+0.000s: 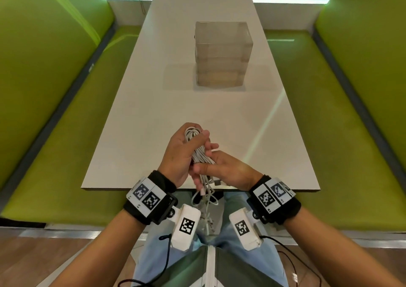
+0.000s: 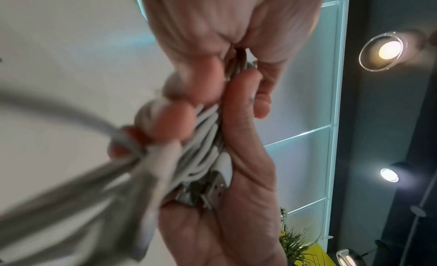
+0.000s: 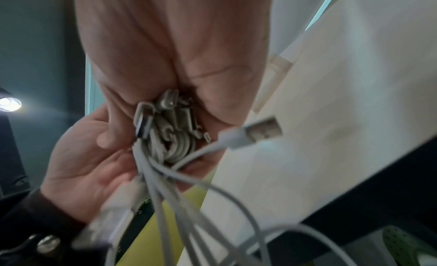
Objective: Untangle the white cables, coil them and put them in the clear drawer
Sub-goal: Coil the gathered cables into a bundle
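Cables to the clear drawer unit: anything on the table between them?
Nothing visible lies on the table between the white cables, held by the left hand and right hand, and the clear drawer unit. Its drawers all look closed.

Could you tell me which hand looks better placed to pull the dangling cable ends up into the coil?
Probably the right hand: it holds the white cables lowest, nearest the loose ends, while the left hand grips the coil's top.

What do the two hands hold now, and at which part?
Both hold the bundle of white cables: the left hand grips its upper looped part, the right hand its lower part, with loose ends hanging below.
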